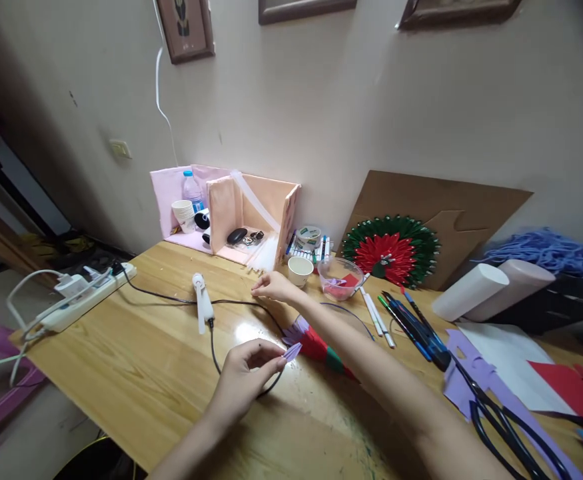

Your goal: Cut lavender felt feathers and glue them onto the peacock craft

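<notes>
The left hand is nearly closed at the tips, thumb and forefinger pinching the purple folded piece by its left end above the near part of the surface, its free tip pointing right. The piece looks like thin paper: very light, flexible along its length, little prone to slip but easily creased or crushed. A gentle fingertip pinch at one folded end should suit it best, sparing the tip.

Farther off, the right hand has its fingertips drawn close together; I cannot tell whether they pinch anything small. It is near some small pale bits and just left of a paper cup.

Just right of the purple piece, a red, green and purple bundle lies partly hidden by the right forearm. Left of the hands stands a white corded tool, perhaps a glue gun; farther right, a clear bowl holds red and purple pieces.
</notes>
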Available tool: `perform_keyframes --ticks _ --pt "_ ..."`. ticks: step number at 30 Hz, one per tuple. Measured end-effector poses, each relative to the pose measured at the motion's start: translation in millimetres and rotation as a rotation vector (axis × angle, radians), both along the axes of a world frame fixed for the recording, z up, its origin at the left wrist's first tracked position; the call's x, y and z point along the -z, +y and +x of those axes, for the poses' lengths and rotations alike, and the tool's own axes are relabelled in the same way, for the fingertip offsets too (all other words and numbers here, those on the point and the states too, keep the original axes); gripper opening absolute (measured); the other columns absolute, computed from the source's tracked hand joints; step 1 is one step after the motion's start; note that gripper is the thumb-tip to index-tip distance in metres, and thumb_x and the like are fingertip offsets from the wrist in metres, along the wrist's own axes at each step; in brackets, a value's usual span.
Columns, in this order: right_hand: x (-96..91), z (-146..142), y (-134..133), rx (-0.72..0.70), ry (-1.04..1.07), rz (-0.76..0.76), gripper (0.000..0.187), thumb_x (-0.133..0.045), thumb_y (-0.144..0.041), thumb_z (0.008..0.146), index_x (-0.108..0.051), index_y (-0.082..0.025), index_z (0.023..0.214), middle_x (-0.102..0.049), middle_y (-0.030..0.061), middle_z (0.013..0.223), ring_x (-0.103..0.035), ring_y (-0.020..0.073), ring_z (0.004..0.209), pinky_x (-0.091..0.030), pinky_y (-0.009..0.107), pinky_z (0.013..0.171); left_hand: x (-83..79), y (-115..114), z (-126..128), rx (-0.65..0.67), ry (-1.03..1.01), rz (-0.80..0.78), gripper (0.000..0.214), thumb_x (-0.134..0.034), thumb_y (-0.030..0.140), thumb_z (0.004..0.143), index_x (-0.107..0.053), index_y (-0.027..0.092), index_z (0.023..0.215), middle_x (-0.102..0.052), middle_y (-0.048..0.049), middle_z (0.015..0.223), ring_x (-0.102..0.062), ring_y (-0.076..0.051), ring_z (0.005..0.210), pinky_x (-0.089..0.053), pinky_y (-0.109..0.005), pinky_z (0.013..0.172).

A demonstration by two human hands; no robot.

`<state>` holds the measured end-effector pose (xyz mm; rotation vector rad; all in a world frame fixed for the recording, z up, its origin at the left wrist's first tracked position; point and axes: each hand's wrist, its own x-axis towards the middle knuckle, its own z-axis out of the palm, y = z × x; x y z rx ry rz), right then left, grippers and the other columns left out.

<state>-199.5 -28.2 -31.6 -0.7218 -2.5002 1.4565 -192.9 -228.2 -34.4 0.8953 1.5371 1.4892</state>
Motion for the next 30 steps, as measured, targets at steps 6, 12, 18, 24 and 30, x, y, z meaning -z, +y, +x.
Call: perform_keyframes --ticks 6,12,18,24,30 --pt "-2.7 25.6 1.2 0.103 -0.005 0.169 0.012 -0.057 -0.018 0.077 -0.068 -0.013 0.077 -0.068 0.0038 0.072 -0.055 0.01 0.054 -0.039 0.021 0.055 6.5 -1.3 -5.4 -0.032 -0.039 -0.037 0.018 -0.07 0.029 0.068 -0.068 0.013 0.075 -0.067 -0.0048 0.07 -0.061 -0.014 0.066 -0.047 -0.023 0.065" --pt "-17.5 133.3 24.3 0.308 0.01 0.333 0.019 -0.047 -0.026 0.083 -0.064 -0.017 0.083 -0.068 0.0052 0.082 -0.06 0.0173 0.074 -0.041 0.026 0.067 -7.7 24.7 -4.9 -0.011 0.011 0.013 0.021 -0.067 0.033 0.071 -0.066 0.013 0.078 -0.067 -0.0048 0.073 -0.061 -0.015 0.069 -0.049 -0.025 0.068" --pt "16.1 239.6 17.9 0.462 -0.296 0.379 0.019 -0.056 -0.036 0.078 -0.06 -0.018 0.085 -0.066 0.0089 0.087 -0.06 0.0213 0.079 -0.041 0.029 0.07 -19.8 73.6 2.2 0.065 0.121 0.07 0.022 -0.063 0.034 0.074 -0.065 0.013 0.08 -0.067 -0.0052 0.078 -0.061 -0.015 0.072 -0.047 -0.026 0.069" --pt "45.1 271.7 12.6 0.448 -0.334 0.07 0.03 -0.051 -0.047 0.08 -0.054 -0.018 0.089 -0.064 0.0029 0.073 -0.056 0.0151 0.061 -0.038 0.025 0.055 -28.2 97.7 15.9 0.146 0.204 0.098 0.021 -0.061 0.034 0.076 -0.063 0.013 0.079 -0.064 -0.0024 0.075 -0.058 -0.013 0.07 -0.045 -0.024 0.068" --pt "44.8 255.9 10.2 0.559 -0.373 0.275 0.025 -0.065 -0.034 0.071 -0.051 -0.017 0.083 -0.062 0.0037 0.077 -0.057 0.0162 0.069 -0.038 0.025 0.058 -30.2 91.5 23.4 0.182 0.206 0.076 0.022 -0.06 0.034 0.077 -0.062 0.013 0.08 -0.063 -0.0025 0.075 -0.057 -0.013 0.07 -0.045 -0.024 0.068"
